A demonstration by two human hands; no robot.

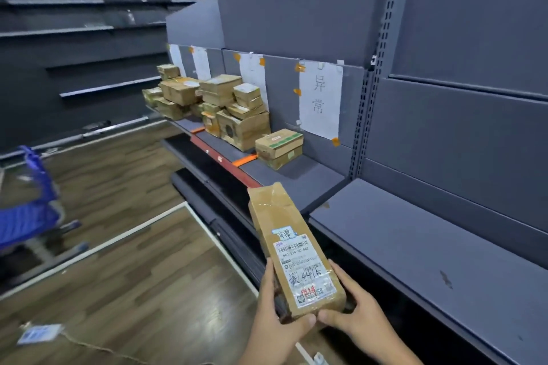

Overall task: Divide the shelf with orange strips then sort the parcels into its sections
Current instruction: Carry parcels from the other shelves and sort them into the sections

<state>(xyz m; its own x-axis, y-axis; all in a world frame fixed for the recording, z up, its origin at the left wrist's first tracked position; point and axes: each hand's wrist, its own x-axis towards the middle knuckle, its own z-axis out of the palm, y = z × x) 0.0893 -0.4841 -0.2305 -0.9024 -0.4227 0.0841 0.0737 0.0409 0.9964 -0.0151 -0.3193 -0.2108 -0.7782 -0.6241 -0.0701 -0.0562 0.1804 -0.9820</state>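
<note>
Holding the parcel (292, 249) with both hands, we keep it low in front of us, beside the front edge of the grey shelf (415, 246). Our left hand (278, 317) curls around its near left side, and our right hand (353, 312) curls around its near right corner, so both hands grip the near end. The parcel is long and narrow. Its long axis runs away from us, tilted a little to the left, and the far end points up toward the shelf. The label side faces up to us, with a barcode and handwriting on it.

On the shelf we see 2 orange strips (244, 159) across the board, near its front edge. A single box (278, 147) lies just right of the nearer strip, below a white paper sign (320, 98) taped on the back panel. Left of this strip stands a pile of boxes (234, 109), and more boxes are farther left.

The floor (118, 261) is dark wood with white lines. A blue cart (29, 201), blurred, stands at the left. More grey shelves line the far wall, under ceiling lamps.
</note>
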